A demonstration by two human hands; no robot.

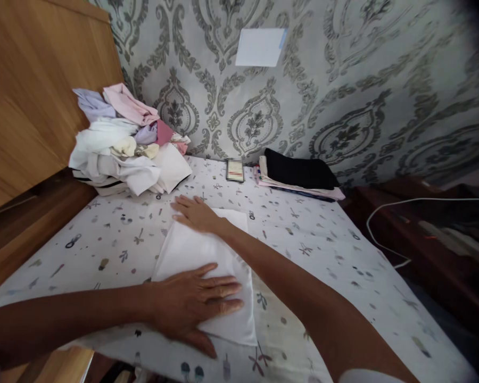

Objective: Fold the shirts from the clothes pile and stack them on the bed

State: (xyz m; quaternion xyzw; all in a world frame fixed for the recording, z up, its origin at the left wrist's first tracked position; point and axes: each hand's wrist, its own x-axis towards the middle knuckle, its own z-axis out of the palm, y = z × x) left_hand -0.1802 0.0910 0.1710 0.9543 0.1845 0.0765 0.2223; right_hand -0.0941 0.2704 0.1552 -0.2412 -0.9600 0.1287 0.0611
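A folded white cloth lies flat on the patterned white sheet, in the middle of the view. My left hand rests palm down on the near part of the cloth, fingers spread and pointing right, with the thumb over its near edge. Across the far left corner of the same cloth lies my right hand, its fingers stretched out to the left. Neither hand grips anything.
A heap of crumpled clothes sits at the back left beside a wooden panel. Near the wall are a small framed card and a folded stack topped with black cloth. A white cable hangs at the right.
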